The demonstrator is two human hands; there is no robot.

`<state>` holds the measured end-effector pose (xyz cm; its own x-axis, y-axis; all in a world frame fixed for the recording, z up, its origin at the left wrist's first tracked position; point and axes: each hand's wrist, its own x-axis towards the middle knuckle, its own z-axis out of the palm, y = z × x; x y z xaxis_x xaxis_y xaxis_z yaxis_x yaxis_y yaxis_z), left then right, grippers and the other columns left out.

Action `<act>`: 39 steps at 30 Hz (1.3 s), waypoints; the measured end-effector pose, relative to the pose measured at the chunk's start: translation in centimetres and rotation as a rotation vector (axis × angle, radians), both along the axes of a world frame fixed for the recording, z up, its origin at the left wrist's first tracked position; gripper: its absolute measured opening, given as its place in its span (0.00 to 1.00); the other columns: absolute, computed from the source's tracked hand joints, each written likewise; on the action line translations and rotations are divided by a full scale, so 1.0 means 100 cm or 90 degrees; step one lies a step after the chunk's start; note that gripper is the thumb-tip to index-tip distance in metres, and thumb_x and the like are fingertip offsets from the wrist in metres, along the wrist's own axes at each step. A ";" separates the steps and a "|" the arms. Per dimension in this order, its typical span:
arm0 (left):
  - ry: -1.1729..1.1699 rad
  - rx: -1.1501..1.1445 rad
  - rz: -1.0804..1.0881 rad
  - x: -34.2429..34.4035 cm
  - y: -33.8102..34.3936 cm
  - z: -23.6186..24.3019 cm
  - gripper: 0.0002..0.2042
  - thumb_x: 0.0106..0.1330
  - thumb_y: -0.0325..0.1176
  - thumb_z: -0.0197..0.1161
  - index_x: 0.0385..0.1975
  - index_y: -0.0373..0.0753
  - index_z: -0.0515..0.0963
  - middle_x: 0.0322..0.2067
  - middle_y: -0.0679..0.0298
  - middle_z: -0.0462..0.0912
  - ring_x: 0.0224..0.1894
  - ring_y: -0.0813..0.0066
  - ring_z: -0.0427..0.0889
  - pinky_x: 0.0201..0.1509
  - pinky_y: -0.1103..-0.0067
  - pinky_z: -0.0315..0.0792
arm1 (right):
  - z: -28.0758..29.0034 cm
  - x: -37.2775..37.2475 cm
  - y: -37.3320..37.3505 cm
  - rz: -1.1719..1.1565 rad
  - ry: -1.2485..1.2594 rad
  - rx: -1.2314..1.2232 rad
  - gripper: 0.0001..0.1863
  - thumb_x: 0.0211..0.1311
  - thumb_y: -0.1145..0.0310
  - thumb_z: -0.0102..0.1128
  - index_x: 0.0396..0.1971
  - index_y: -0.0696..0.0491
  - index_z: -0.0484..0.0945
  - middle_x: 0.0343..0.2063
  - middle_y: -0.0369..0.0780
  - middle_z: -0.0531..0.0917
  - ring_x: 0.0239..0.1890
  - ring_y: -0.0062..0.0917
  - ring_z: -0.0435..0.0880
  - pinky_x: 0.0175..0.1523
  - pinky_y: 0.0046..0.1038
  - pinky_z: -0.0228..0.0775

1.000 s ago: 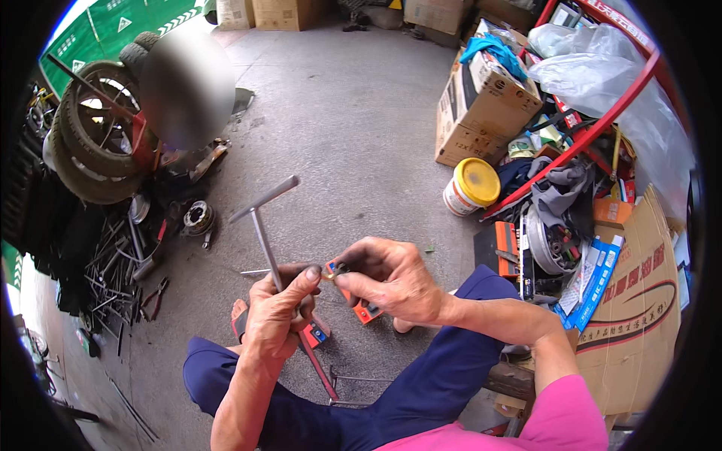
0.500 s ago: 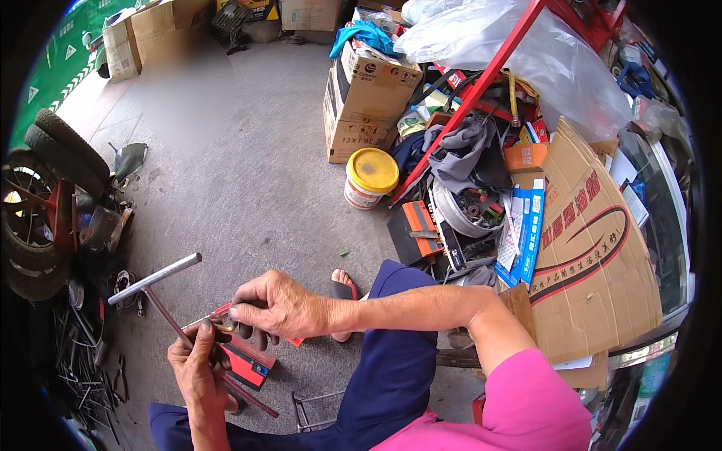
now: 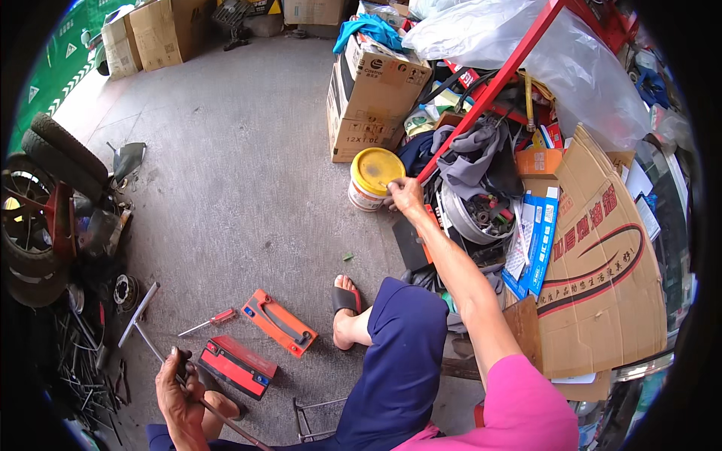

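Note:
My left hand (image 3: 179,395) is wrapped round the long shaft of a T-handle wrench (image 3: 150,342), whose grey crossbar points away to the upper left. A small dark piece sits by the left fingertips; its kind is unclear. Stretched out far ahead, my right hand (image 3: 408,197) has its fingers pinched at the rim of a white bucket (image 3: 366,197) with a yellow lid (image 3: 378,170). Whatever those fingers hold, if anything, is too small to name. On the floor lie a red battery (image 3: 238,366), an orange battery (image 3: 280,323) and a red-handled screwdriver (image 3: 214,319).
Tyres (image 3: 64,161) and scattered metal tools (image 3: 83,368) line the left side. Cartons (image 3: 376,98), a red metal bar (image 3: 496,83), plastic sheeting and a big cardboard sheet (image 3: 594,263) crowd the right. A metal stool frame (image 3: 304,417) stands beside my leg.
My right hand has left the left hand and reached far forward to the bucket. The left hand has lowered with the wrench, uncovering the batteries and screwdriver.

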<state>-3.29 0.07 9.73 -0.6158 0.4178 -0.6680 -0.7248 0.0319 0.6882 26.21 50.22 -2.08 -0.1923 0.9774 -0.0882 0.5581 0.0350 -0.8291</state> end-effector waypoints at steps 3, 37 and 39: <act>0.007 -0.030 -0.015 -0.003 0.001 0.001 0.12 0.67 0.43 0.63 0.31 0.40 0.78 0.19 0.70 0.76 0.10 0.88 0.62 0.10 0.89 0.48 | -0.020 0.011 0.047 0.019 -0.179 0.158 0.20 0.60 0.65 0.60 0.44 0.66 0.79 0.35 0.51 0.84 0.34 0.35 0.86 0.32 0.31 0.77; 0.034 0.149 0.031 -0.020 -0.070 0.026 0.10 0.69 0.35 0.62 0.36 0.33 0.77 0.24 0.63 0.79 0.15 0.89 0.70 0.14 0.92 0.55 | -0.048 -0.147 -0.253 0.557 -0.462 -0.066 0.17 0.54 0.64 0.59 0.37 0.62 0.80 0.34 0.52 0.85 0.37 0.42 0.85 0.43 0.38 0.78; 0.036 0.131 0.028 -0.019 -0.070 0.026 0.10 0.69 0.35 0.62 0.35 0.33 0.77 0.24 0.63 0.79 0.15 0.89 0.70 0.14 0.92 0.56 | -0.027 -0.144 -0.250 0.507 -0.357 -0.260 0.15 0.57 0.65 0.58 0.32 0.64 0.81 0.29 0.50 0.85 0.30 0.34 0.87 0.35 0.34 0.79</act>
